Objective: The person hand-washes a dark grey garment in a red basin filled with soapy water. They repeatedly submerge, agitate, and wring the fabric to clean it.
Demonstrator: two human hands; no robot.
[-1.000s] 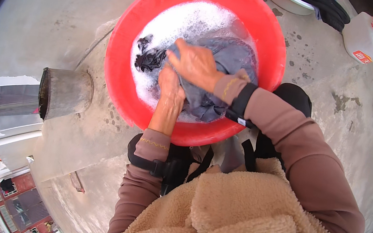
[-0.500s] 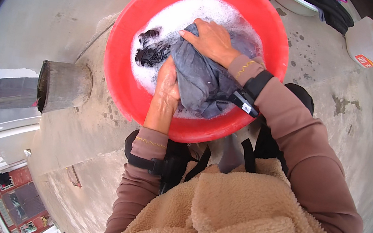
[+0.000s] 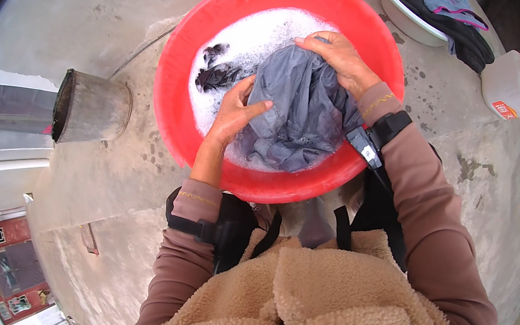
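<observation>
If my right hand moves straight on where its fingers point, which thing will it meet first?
Beyond the grey cloth it holds, your right hand probably meets white foam in the round red plastic basin; the hand's height is unclear.

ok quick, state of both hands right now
Left hand: holding the grey cloth by its left edge.
Right hand: holding the same cloth near its upper edge.

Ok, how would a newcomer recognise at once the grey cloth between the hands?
Look for the large red basin holding white suds. Inside, the grey cloth is held by the left hand and the right hand. It is bigger and paler than the black cloth to its left.
</observation>
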